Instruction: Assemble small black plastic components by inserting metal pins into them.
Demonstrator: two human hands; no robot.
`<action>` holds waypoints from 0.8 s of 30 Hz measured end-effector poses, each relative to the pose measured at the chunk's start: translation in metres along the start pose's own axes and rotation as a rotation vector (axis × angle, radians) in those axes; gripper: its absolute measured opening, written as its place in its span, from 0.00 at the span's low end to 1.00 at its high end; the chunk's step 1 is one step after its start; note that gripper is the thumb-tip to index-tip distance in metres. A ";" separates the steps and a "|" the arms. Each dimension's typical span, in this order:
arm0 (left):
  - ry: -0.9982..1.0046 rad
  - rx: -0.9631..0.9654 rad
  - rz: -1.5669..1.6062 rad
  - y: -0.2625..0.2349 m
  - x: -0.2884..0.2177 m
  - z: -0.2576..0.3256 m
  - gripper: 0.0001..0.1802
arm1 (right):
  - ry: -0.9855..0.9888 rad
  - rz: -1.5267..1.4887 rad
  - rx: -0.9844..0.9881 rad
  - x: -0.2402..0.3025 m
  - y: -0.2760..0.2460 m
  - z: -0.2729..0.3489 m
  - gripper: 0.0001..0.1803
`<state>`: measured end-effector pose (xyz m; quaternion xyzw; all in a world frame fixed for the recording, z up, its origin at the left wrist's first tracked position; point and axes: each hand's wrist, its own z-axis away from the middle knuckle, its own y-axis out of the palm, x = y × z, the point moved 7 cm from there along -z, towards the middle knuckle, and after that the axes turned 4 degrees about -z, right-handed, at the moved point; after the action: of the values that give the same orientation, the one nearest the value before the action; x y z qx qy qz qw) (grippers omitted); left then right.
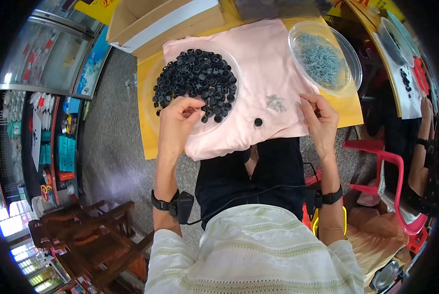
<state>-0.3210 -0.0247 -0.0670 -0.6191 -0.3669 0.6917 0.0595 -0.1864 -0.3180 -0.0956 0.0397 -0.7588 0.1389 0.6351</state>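
My left hand (177,118) is at the near edge of a round clear tray (238,73) heaped with small black plastic caps (195,73). Its thumb and fingertips are drawn together in a pinch, and whatever lies between them is too small to make out. On the pink cloth (263,54), one black cap (258,122) lies by itself, with a small pile of thin metal pins or screws (276,103) beyond it. My right hand (321,117) is at the cloth's right edge, fingers curled in toward the thumb; their contents, if any, are hidden.
A clear round tub (355,59) of silvery metal pins stands at the back right of the yellow table (349,110). An open cardboard box (160,24) is at the back left. To the right are a red plastic chair (396,161) and another person's arm (422,147).
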 end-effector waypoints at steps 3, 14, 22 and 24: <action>-0.024 -0.010 -0.079 0.004 -0.007 -0.002 0.08 | 0.016 -0.023 -0.005 -0.001 0.000 0.001 0.07; 0.089 -0.121 -0.344 0.009 -0.014 -0.007 0.08 | -0.078 0.065 -0.003 0.001 -0.001 0.000 0.07; 0.108 -0.107 -0.326 0.010 -0.017 -0.007 0.09 | 0.025 0.011 0.051 0.003 0.001 -0.001 0.07; 0.132 -0.092 -0.327 0.010 -0.019 -0.008 0.09 | 0.030 0.035 0.062 0.004 0.000 -0.002 0.07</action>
<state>-0.3057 -0.0391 -0.0570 -0.5973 -0.4891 0.6134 0.1668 -0.1855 -0.3168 -0.0918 0.0443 -0.7450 0.1740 0.6425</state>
